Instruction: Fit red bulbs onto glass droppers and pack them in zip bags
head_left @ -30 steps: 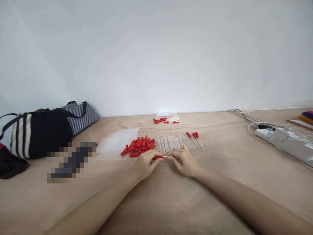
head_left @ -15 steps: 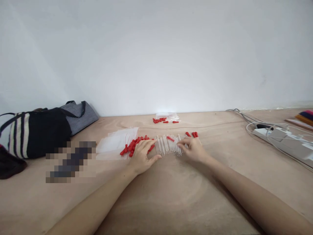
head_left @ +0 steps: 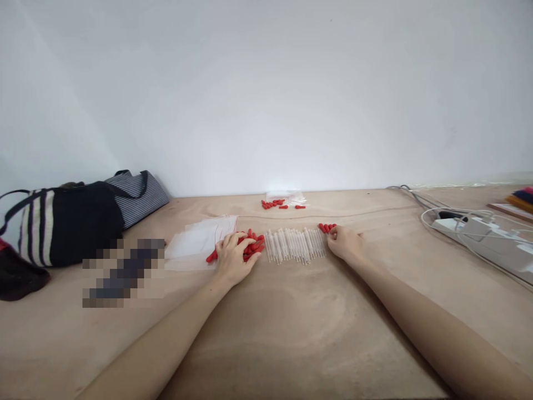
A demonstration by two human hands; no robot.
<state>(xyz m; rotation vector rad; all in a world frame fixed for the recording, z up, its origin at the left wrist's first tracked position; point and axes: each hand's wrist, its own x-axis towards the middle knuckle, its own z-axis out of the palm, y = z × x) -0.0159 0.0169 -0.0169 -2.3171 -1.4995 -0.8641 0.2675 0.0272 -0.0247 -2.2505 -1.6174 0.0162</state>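
Note:
My left hand [head_left: 234, 259] rests on a pile of red rubber bulbs [head_left: 257, 244], its fingers spread among them. Part of the pile lies hidden under the hand. Right of it, many thin clear tubes [head_left: 293, 246] lie side by side in a loose row. At the row's right end my right hand [head_left: 346, 243] has its fingers drawn together against a short line of red bulbs [head_left: 327, 228]; whether one is gripped there is hidden by the fingers.
White plastic bags [head_left: 194, 241] lie behind my left hand. More red bulbs [head_left: 272, 204] and a clear bag sit near the wall. Black bag [head_left: 87, 222] at left; power strip [head_left: 483, 239] with cables at right.
My right hand has moved right, from the tubes to the line of bulbs. The red bulb that lay over the tubes is gone from there. My left hand has shifted left onto the pile.

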